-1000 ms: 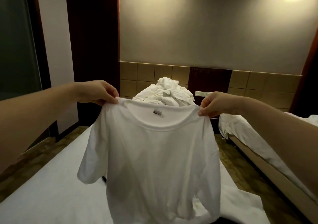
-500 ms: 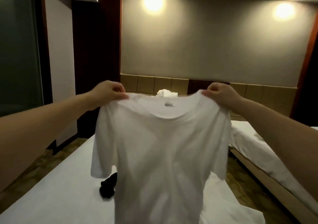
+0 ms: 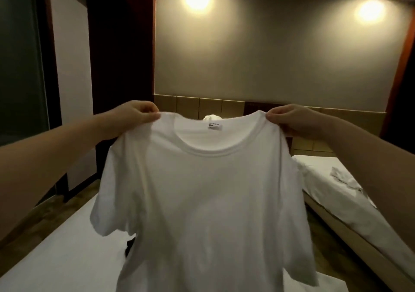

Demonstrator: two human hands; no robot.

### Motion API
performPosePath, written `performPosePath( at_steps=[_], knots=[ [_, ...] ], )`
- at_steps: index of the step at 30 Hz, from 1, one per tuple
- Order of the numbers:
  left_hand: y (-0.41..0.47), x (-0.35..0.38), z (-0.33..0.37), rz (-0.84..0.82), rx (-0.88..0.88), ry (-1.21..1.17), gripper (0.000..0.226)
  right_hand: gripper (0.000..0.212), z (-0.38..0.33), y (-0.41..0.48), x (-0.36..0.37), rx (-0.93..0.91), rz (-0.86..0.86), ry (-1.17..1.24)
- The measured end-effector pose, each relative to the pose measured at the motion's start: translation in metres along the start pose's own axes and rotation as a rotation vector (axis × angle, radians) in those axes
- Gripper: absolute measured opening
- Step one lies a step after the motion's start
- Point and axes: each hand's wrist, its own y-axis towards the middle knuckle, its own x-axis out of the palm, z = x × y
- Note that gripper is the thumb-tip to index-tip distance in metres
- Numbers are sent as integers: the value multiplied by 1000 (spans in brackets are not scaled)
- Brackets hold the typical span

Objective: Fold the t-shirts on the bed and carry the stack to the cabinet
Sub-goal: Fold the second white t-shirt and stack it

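Tee (image 3: 202, 190) in L hand (image 3: 134, 116), R hand (image 3: 289, 120)

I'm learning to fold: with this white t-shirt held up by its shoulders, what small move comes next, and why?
Probably lower the white fabric t-shirt flat onto the white-sheeted bed: left hand and right hand pinch its shoulders, it hangs unfolded.

the left hand (image 3: 134, 115) and right hand (image 3: 289, 117) pinch a white t-shirt (image 3: 202, 190) by its shoulders, holding it up over the bed (image 3: 56, 258). a second bed (image 3: 336, 184) stands to the right.
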Motion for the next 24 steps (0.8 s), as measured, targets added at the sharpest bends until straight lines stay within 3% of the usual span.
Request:
performPosePath(
  at_steps=[3, 7, 10, 15, 18, 20, 24],
  knots=[
    [1, -1, -5, -40, -19, -2, 13, 16, 10, 8, 6, 22, 129, -98],
    [7, 3, -5, 197, 37, -137, 10, 17, 16, 17, 9, -136, 438, -44],
    [12, 12, -5, 238, 18, -142, 15, 23, 20, 21, 16, -203, 580, -17],
    [10, 41, 4, 241, -192, -347, 18, 22, 45, 29, 55, -100, 581, 98],
    [-10, 72, 5, 294, -404, -637, 16, 29, 65, 35, 86, 92, 659, 274],
    [-27, 101, -5, 383, -457, -829, 18, 29, 76, 27, 118, 160, 625, 392],
    [-74, 175, -23, 530, -368, -655, 17, 23, 89, -18, 208, 63, 641, 292]
  ],
)
